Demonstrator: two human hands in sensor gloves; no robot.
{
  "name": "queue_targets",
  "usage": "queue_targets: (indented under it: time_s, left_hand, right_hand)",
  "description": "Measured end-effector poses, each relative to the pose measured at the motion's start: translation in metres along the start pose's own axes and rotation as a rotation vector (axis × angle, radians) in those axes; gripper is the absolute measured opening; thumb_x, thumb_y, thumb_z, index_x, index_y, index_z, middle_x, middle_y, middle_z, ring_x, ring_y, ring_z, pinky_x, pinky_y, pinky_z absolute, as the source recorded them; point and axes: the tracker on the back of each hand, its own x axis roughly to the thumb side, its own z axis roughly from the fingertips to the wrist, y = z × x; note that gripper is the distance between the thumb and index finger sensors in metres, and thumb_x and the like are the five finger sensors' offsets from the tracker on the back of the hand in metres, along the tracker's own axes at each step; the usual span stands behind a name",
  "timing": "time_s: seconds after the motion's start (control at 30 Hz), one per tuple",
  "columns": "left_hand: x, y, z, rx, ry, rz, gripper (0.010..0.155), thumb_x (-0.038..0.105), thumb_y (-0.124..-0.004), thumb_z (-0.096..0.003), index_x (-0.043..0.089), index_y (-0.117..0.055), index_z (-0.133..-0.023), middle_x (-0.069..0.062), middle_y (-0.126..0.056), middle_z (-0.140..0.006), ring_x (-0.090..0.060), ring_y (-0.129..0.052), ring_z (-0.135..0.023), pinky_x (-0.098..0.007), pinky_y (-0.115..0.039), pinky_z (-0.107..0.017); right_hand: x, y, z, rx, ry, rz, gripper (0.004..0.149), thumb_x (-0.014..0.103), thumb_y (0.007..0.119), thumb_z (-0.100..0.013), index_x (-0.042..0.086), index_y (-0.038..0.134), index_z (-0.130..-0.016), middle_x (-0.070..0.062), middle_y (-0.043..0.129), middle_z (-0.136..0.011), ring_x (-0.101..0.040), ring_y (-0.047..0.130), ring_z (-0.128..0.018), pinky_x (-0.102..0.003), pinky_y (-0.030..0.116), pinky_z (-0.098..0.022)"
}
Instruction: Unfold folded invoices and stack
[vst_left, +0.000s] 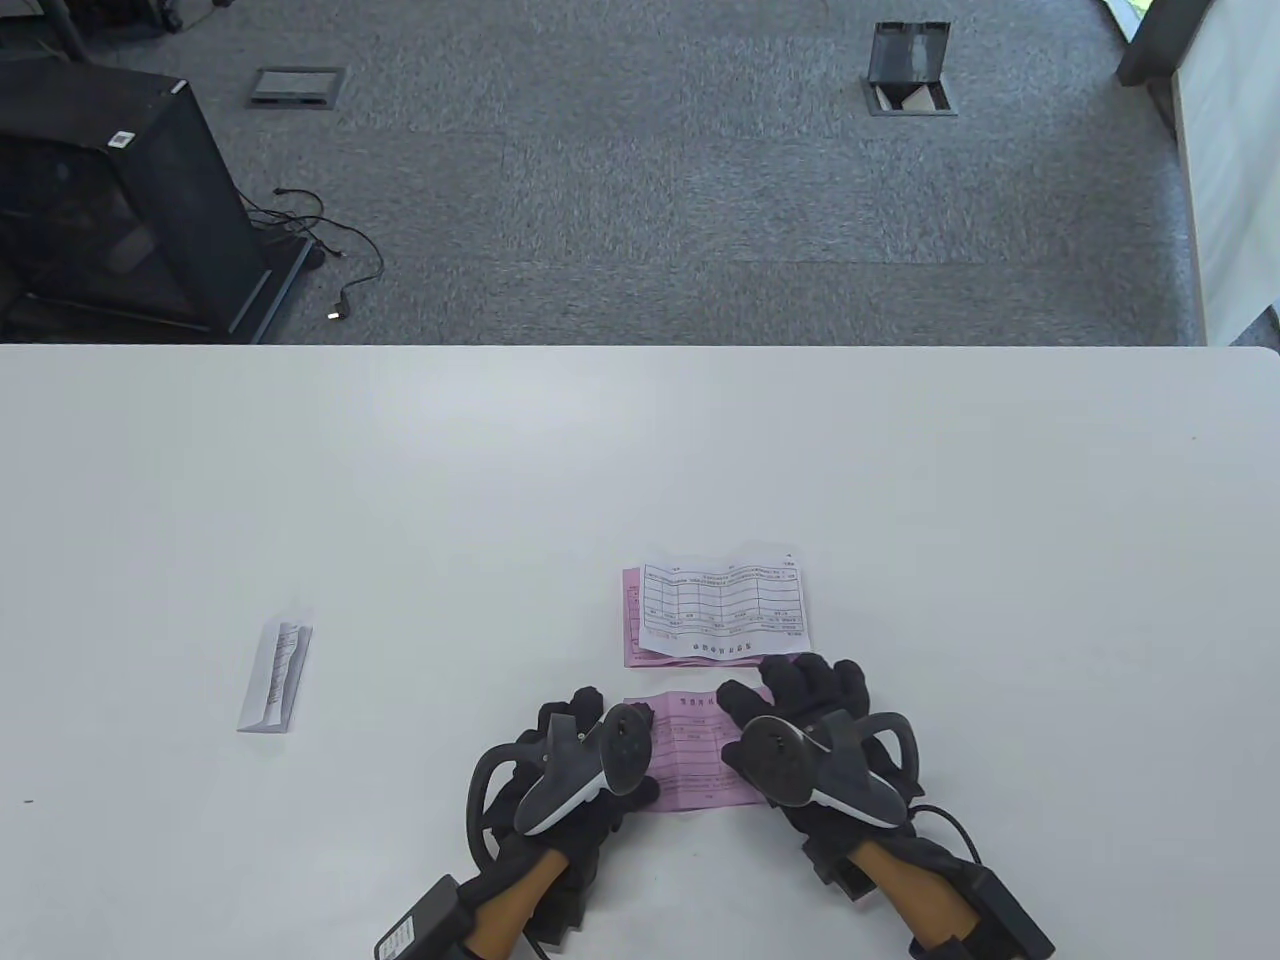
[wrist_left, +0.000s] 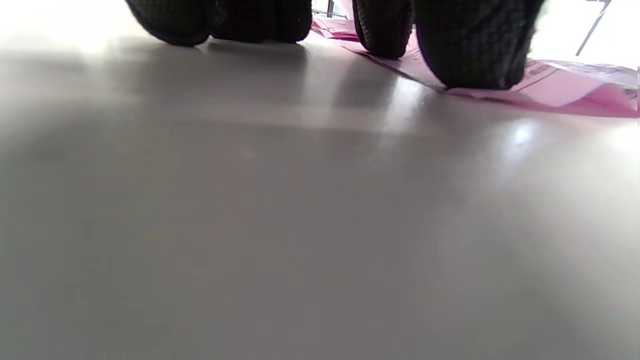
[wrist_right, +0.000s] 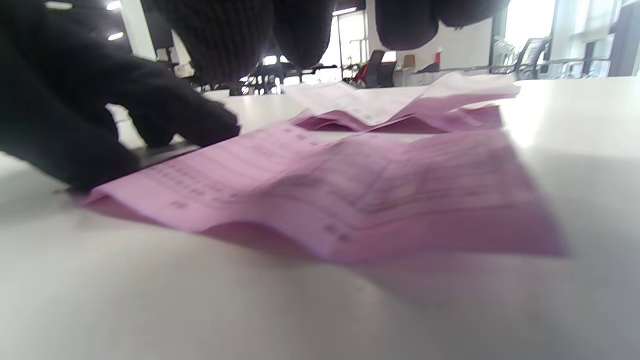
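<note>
An unfolded, creased pink invoice (vst_left: 695, 755) lies on the white table (vst_left: 400, 500) between my hands. My left hand (vst_left: 590, 760) rests on the table at its left edge, and two fingertips (wrist_left: 470, 50) press on the pink sheet (wrist_left: 565, 87). My right hand (vst_left: 800, 715) is spread over its right side, with the fingers (wrist_right: 405, 20) hovering above the sheet (wrist_right: 350, 190). Just beyond lies a stack (vst_left: 725, 605) with an unfolded white invoice on top of pink ones; it also shows in the right wrist view (wrist_right: 400, 105). A folded white invoice (vst_left: 275, 675) lies far left.
The table's far edge (vst_left: 640, 347) runs across the middle of the table view, with carpet floor beyond. A black cabinet (vst_left: 110, 200) and cables stand on the floor at the back left.
</note>
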Motion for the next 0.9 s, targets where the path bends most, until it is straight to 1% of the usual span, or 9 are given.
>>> queue_targets:
  time_s: [0.1, 0.17, 0.4, 0.63, 0.9]
  left_hand:
    - [0.0, 0.0, 0.0, 0.002, -0.002, -0.001, 0.073, 0.056, -0.079, -0.0427, 0.045, -0.051, -0.109, -0.011, -0.037, -0.121, -0.035, -0.044, -0.104, -0.05, -0.056, -0.072]
    - [0.0, 0.0, 0.0, 0.002, -0.004, -0.002, 0.073, 0.056, -0.079, -0.0427, 0.045, -0.051, -0.109, -0.01, -0.038, -0.121, -0.035, -0.044, -0.104, -0.05, -0.057, -0.072]
    - [0.0, 0.0, 0.0, -0.001, -0.007, -0.003, 0.073, 0.056, -0.08, -0.0428, 0.044, -0.05, -0.109, -0.011, -0.038, -0.121, -0.036, -0.044, -0.104, -0.05, -0.056, -0.072]
    - [0.0, 0.0, 0.0, 0.0, -0.006, -0.004, 0.073, 0.056, -0.079, -0.0429, 0.044, -0.05, -0.109, -0.011, -0.037, -0.121, -0.036, -0.044, -0.104, -0.05, -0.056, -0.072]
    - [0.0, 0.0, 0.0, -0.002, -0.003, -0.003, 0.073, 0.056, -0.079, -0.0429, 0.045, -0.05, -0.109, -0.011, -0.037, -0.121, -0.035, -0.044, -0.104, -0.05, -0.056, -0.072]
  right_hand:
    - [0.018, 0.009, -0.011, 0.056, -0.014, 0.015, 0.061, 0.052, 0.07, -0.047, 0.033, 0.056, -0.103, -0.022, 0.048, -0.11, -0.052, 0.043, -0.098, -0.076, 0.033, -0.067]
    - [0.024, 0.014, -0.015, 0.074, -0.019, 0.023, 0.061, 0.052, 0.07, -0.047, 0.033, 0.056, -0.103, -0.022, 0.048, -0.11, -0.052, 0.043, -0.098, -0.076, 0.033, -0.067]
    - [0.032, 0.029, -0.019, 0.111, -0.029, 0.04, 0.062, 0.052, 0.07, -0.047, 0.032, 0.055, -0.103, -0.022, 0.049, -0.109, -0.052, 0.044, -0.097, -0.076, 0.034, -0.067]
    - [0.026, 0.028, -0.017, 0.094, -0.012, 0.092, 0.06, 0.052, 0.07, -0.047, 0.033, 0.057, -0.102, -0.021, 0.051, -0.109, -0.051, 0.045, -0.097, -0.076, 0.035, -0.067]
    - [0.002, 0.027, -0.01, 0.1, 0.053, 0.1, 0.059, 0.051, 0.07, -0.047, 0.033, 0.058, -0.101, -0.021, 0.052, -0.108, -0.051, 0.047, -0.097, -0.075, 0.037, -0.067]
